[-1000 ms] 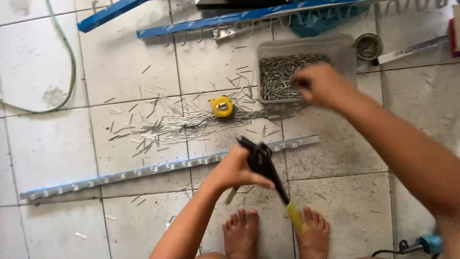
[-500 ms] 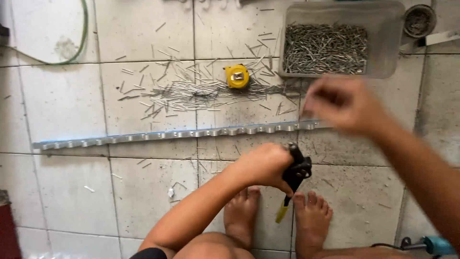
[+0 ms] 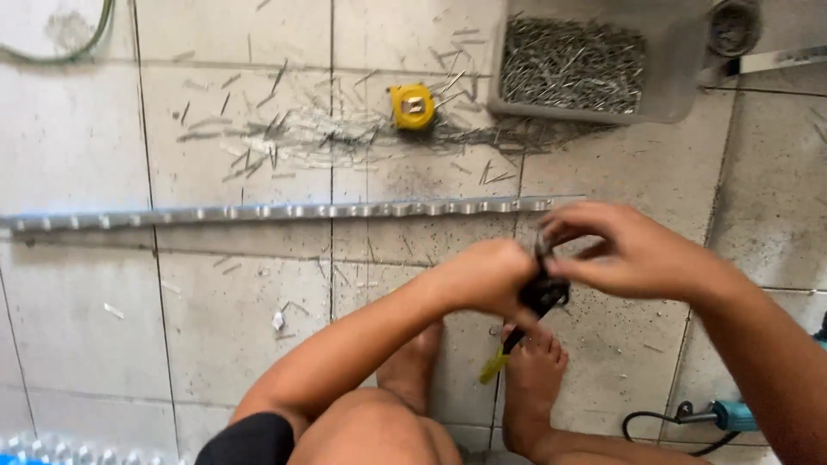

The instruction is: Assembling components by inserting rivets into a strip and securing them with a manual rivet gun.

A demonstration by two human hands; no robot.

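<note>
Head view looks down on a tiled floor (image 3: 77,138) with one long metal strip (image 3: 276,212), one yellow tape measure (image 3: 413,106), one clear tub of loose nails (image 3: 586,65) and many stray nails (image 3: 284,138) scattered at 12 o'clock from the strip. Two bare feet (image 3: 534,379) stand at 6 o'clock. Both hands meet at centre right, just below the strip's right end. Left hand (image 3: 482,277) comes up from 7 o'clock, forearm raised, fingers curled tight round the black riveter (image 3: 541,297), whose yellow-tipped handle (image 3: 494,368) hangs towards 7 o'clock. Right hand (image 3: 620,254) reaches in from 4 o'clock, wrist bent, thumb and fingers pinched together at the riveter's head; whether they pinch a small part I cannot tell. One blue power tool (image 3: 732,416) with its cable lies at 5 o'clock.
</note>
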